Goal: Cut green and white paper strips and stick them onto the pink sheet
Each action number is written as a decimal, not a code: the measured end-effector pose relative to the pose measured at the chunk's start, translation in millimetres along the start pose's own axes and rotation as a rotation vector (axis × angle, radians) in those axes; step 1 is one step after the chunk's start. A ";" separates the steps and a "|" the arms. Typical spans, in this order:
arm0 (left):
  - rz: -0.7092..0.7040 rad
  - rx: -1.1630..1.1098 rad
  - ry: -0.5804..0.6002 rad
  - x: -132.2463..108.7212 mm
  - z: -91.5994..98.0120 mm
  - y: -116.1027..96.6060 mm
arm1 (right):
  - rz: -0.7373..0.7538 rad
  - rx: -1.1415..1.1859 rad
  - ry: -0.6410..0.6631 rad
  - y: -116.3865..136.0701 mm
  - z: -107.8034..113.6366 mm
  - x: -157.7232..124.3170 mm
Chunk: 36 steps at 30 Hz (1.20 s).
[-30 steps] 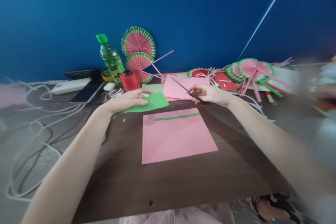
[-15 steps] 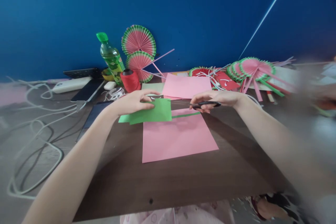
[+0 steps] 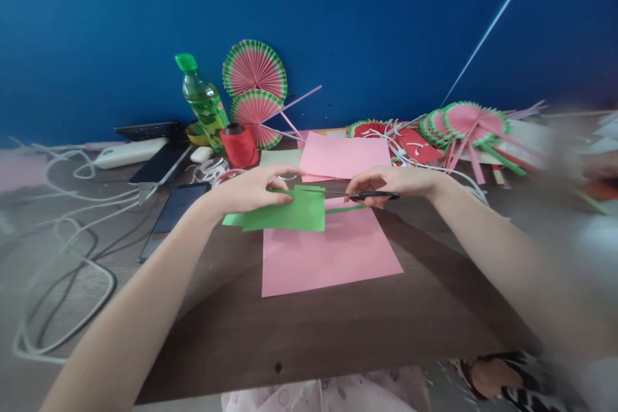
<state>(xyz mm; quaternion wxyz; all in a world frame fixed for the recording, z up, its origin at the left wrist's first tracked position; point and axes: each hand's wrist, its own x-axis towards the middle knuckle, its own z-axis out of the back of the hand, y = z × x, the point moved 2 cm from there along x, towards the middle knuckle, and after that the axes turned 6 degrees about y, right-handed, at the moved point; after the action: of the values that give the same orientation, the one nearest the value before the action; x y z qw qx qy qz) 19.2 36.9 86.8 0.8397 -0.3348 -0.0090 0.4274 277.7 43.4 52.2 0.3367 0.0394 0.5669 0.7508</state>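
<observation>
My left hand pinches green paper between thumb and fingers, holding it over the pink sheet on the table. A second green piece shows at its left edge. My right hand is wrapped round the black handles of a pair of scissors. The blades point left and lie at the upper right edge of the green paper, where a narrow strip stands along the cut. A thin green strip lies on the far part of the pink sheet. More pink paper lies behind my hands.
Pleated paper fans lean on the blue wall, with others at the right. A green bottle and red thread spool stand behind my left hand. Phone and white cables lie left. A blurred person is at far right.
The green paper has shifted slightly right in my left hand, and the scissor blades now overlap its upper edge. My right hand has moved a little left.
</observation>
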 end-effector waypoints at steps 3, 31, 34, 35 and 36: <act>-0.014 -0.004 0.003 0.6 -1.3 0.3 | -0.002 -0.003 0.000 0.5 -0.1 0.4; -0.031 -0.056 0.005 2.4 -4.0 1.8 | 0.016 -0.020 -0.003 -2.7 0.0 4.2; -0.038 -0.062 0.002 2.4 -4.0 1.3 | 0.022 -0.005 0.005 -2.5 -0.3 4.6; -0.041 -0.063 0.003 2.1 -4.1 0.6 | 0.022 -0.006 0.007 -1.9 -0.6 4.7; -0.042 -0.062 0.006 1.7 -4.3 -0.5 | 0.021 -0.010 0.008 -1.1 -1.2 4.8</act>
<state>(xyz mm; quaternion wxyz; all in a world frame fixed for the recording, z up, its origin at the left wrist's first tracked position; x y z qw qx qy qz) 22.0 35.6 83.3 0.8378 -0.3617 -0.0267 0.4081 274.0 45.2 49.3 0.3267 0.0406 0.5641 0.7573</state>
